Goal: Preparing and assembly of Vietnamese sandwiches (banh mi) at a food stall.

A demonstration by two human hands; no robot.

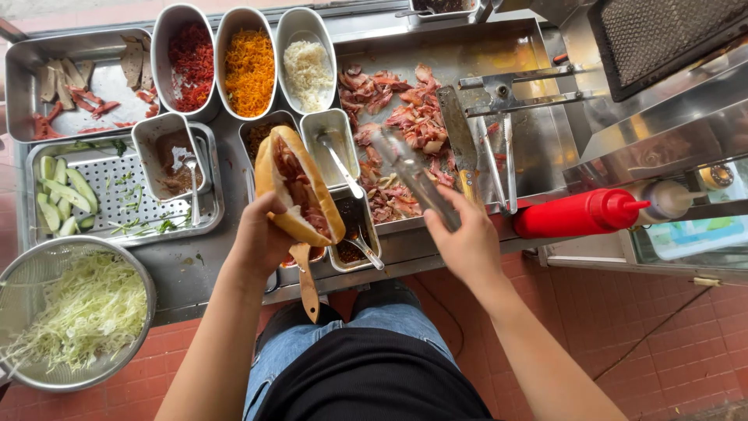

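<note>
left hand [261, 238] clasps one split, meat-filled bread roll [300, 185] | right hand [467, 242] grips one pair of tongs [413, 179], tips over chopped meat [405, 125] beyond it | three oval tubs [249, 58] beyond left hand

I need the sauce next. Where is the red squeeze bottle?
In the head view, the red squeeze bottle lies on its side at the right, on the counter edge beside the tray of cooked meat.

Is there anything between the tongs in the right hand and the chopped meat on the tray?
Nothing visible. The tongs in the right hand hang directly over the chopped meat.
</note>
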